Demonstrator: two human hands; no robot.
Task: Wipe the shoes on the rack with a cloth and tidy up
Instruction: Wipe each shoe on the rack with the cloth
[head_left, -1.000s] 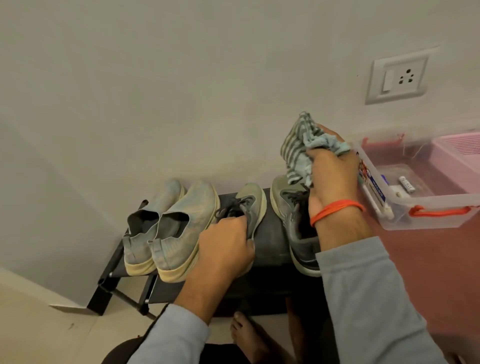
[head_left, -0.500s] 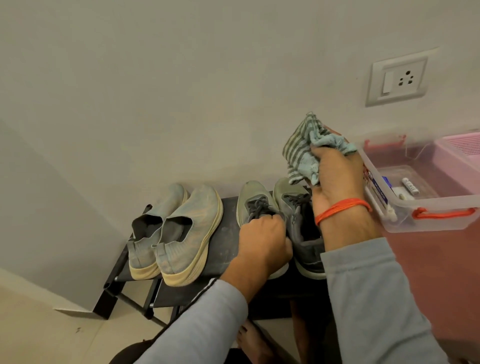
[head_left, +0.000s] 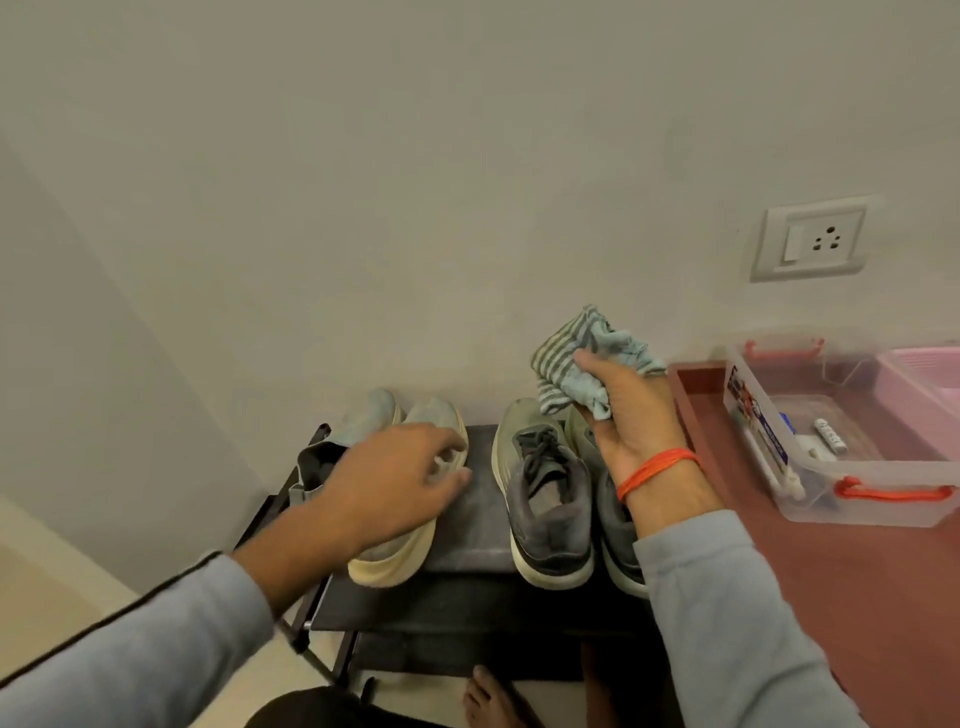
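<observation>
A black shoe rack (head_left: 480, 512) stands against the wall. On its top shelf at the left sits a pair of pale blue slip-on shoes (head_left: 389, 551). At the right sits a pair of grey-green laced sneakers (head_left: 545, 493), side by side, toes to the wall. My left hand (head_left: 389, 480) hovers over the right slip-on with fingers spread and loosely bent, holding nothing. My right hand (head_left: 631, 410) is raised above the right sneaker and grips a bunched striped blue-grey cloth (head_left: 576, 358). The right sneaker is largely hidden behind my right arm.
A dark red surface (head_left: 857, 597) lies to the right of the rack. On it stands a clear plastic box (head_left: 857, 499) with red handles, next to a pink tray (head_left: 930, 374). A wall socket (head_left: 810, 241) is above. My bare foot (head_left: 488, 701) is below the rack.
My left hand let go of the left sneaker, which now sits beside its mate, and moved left over the slip-on shoes. My right hand kept holding the cloth.
</observation>
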